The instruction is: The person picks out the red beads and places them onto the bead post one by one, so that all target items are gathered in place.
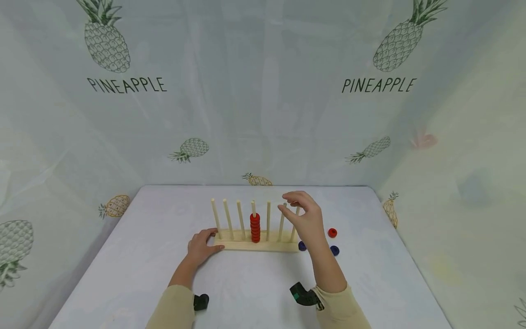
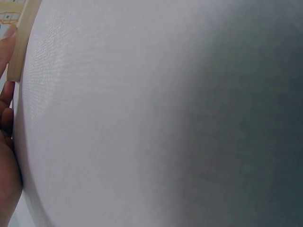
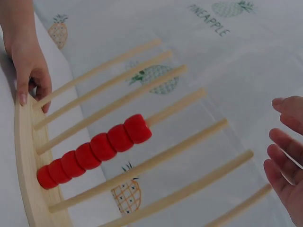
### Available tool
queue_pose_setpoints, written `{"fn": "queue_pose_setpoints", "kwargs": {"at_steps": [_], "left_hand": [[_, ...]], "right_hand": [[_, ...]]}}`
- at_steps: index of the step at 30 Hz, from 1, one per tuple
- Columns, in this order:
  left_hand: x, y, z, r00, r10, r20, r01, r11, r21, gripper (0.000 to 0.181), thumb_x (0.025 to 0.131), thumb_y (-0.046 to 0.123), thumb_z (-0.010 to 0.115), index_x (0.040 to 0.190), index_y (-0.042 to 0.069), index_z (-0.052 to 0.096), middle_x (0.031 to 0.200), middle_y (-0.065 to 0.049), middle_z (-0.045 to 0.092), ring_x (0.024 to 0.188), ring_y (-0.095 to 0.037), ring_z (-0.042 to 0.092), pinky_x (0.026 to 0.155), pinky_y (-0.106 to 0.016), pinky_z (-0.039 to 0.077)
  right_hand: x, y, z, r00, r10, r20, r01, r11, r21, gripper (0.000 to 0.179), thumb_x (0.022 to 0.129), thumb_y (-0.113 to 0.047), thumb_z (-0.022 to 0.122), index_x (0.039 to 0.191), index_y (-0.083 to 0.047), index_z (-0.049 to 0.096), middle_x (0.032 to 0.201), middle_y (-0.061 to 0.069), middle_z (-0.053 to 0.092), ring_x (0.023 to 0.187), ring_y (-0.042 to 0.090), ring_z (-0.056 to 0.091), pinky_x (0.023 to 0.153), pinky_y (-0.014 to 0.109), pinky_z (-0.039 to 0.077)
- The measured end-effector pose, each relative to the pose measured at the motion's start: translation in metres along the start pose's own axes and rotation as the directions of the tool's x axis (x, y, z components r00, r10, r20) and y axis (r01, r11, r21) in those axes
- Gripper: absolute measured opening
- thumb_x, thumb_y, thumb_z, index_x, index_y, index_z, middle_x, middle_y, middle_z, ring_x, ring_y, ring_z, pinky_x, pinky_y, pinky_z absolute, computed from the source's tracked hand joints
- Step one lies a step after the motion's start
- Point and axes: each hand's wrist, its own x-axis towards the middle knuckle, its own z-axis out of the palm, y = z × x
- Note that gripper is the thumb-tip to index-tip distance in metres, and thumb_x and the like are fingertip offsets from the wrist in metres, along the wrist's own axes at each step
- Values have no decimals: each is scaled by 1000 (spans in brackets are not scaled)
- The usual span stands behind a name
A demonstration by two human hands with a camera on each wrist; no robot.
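Note:
A wooden bead stand [image 1: 271, 247] with a row of several upright pegs rests on the white table. Red beads [image 3: 90, 156] are stacked on its middle peg; the other pegs carry none. My left hand [image 1: 201, 247] grips the stand's left end, thumb on the front edge and fingers behind. Over the pegs at the right end is my right hand [image 1: 305, 218], its thumb and forefinger apart with nothing between them. In the right wrist view, the fingers [image 3: 286, 142] of that hand are spread near the peg tips.
On the table right of the stand lie a loose red bead [image 1: 332, 233] and a dark blue bead [image 1: 334, 250]. Another dark blue bead [image 1: 302, 246] is by the stand's right end. A pineapple-print cloth [image 1: 263, 100] hangs behind and beside the table [image 1: 246, 288].

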Motion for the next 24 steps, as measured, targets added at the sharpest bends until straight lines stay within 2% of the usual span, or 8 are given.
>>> {"fn": "queue_pose_setpoints", "kwargs": {"at_steps": [3,7,11,16,24], "left_hand": [[1,-1,1,1000,-1,5,1,1000,6,66,80,35,81,134,7,57,121,-10,61,114,-36,50,88,-54,36],[3,-2,2,1000,-6,4,6,1000,7,66,80,36,81,134,8,57,121,-10,61,114,-35,49,87,-53,36],[3,-3,2,1000,-4,5,4,1000,5,67,80,37,81,135,8,56,121,-10,61,114,-35,49,86,-53,36],[3,-2,1,1000,-2,11,2,1000,2,67,80,37,81,135,8,56,121,-10,60,114,-36,49,87,-53,36],[1,1,-1,1000,3,11,-3,1000,1,66,80,34,81,135,7,56,121,-11,61,112,-36,49,86,-54,36]], "right_hand": [[-4,5,-7,999,15,-29,-15,1000,14,20,81,-9,80,101,-11,74,104,-3,66,94,22,59,85,28,48],[-8,12,-12,998,27,-60,-25,999,27,21,81,-7,80,101,-8,73,104,1,67,93,29,59,84,30,49],[-11,18,-17,994,50,-98,-46,998,45,21,80,-3,80,100,-4,73,104,6,67,94,25,59,84,30,49],[-14,23,-23,987,108,-120,-103,994,45,22,81,-4,80,101,-5,73,106,5,66,95,18,57,85,29,48],[-21,38,-32,968,148,-201,-153,988,-14,23,81,-1,78,103,-1,72,110,4,63,92,19,57,82,30,49]]}}
